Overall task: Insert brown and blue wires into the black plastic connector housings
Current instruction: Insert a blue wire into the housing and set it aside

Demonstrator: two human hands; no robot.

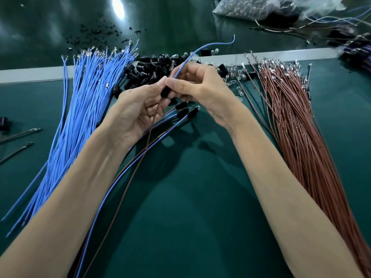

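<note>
Both our bare forearms reach in from the near edge and meet just on our side of the loose pile of black housings (156,67). Our left hand (140,111) is turned palm towards us, with the thumb and curled fingers pinching one black connector housing (165,92). One brown wire (149,137) hangs from that housing across the left palm. Our right hand (200,91) is knuckles-up and pinches one blue wire (202,47) between thumb and forefinger right at the housing's top. The wire's free end arcs up and away over the pile.

Just nearer than the pile, under our hands, lie three finished leads (186,111), each a black housing with a blue and a brown wire. Left of the pile fans a blue wire bundle (84,109), and right of it a brown wire bundle (297,127), both too dense to count. All of this rests on the green mat (190,197).
</note>
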